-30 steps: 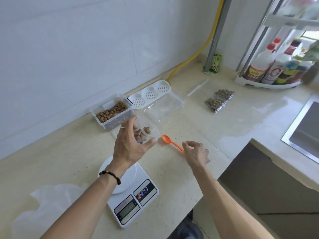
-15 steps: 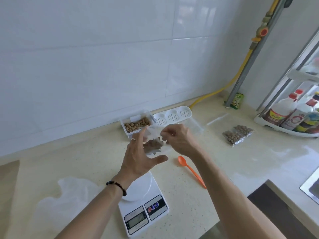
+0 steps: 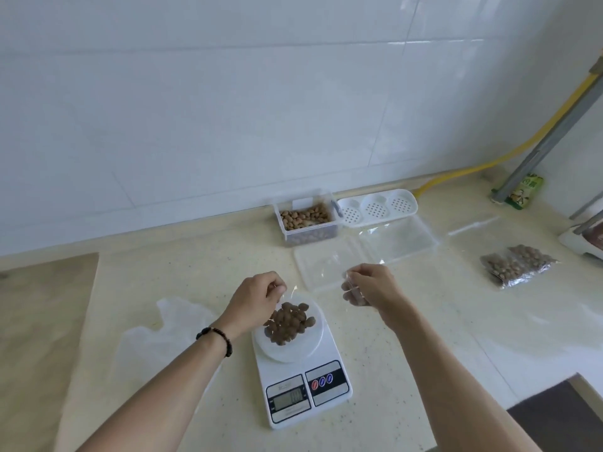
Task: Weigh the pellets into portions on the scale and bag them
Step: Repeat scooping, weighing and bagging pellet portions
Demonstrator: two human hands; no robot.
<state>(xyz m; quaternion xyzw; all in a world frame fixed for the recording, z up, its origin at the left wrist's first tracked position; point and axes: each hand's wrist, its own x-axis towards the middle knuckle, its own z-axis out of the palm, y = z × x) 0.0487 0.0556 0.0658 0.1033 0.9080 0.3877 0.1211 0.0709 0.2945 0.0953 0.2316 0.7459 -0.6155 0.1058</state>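
Note:
A clear plastic bag with brown pellets (image 3: 289, 321) lies on the round platform of the white digital scale (image 3: 306, 391). My left hand (image 3: 257, 298) pinches the bag's top edge at the left. Further right, my right hand (image 3: 370, 288) pinches the same clear film, pulling the mouth wide. A clear container (image 3: 305, 220) of loose pellets stands by the wall. Two filled bags (image 3: 517, 265) lie at the right.
A white perforated lid (image 3: 378, 207) and a clear tray (image 3: 401, 241) lie behind my hands. Empty clear bags (image 3: 153, 331) lie left of the scale, with a wooden board (image 3: 42, 321) beyond them. A yellow hose (image 3: 489, 164) and a green packet (image 3: 522, 190) are at the far right.
My right hand left the orange spoon and took the bag's edge. Both hands brought the bag of pellets back from the container and down onto the scale.

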